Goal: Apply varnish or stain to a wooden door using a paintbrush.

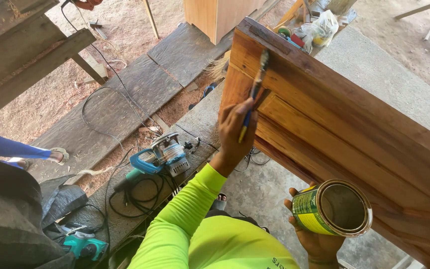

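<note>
The left hand (235,130) pinches a thin blue-and-yellow-handled paintbrush (256,87), its bristles touching the upper rail of a glossy reddish-brown panelled wooden door (344,124). The right hand (314,239) wraps closed around an open round tin can with a yellow-green label (332,208), just beside the door's lower edge.

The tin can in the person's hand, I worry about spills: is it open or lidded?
Open. The tin can has no lid; its round mouth shows the bare inner wall. How full it is, cannot tell.

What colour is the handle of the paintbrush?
Blue with a yellow tip, on the paintbrush in the left hand; head view.
</note>
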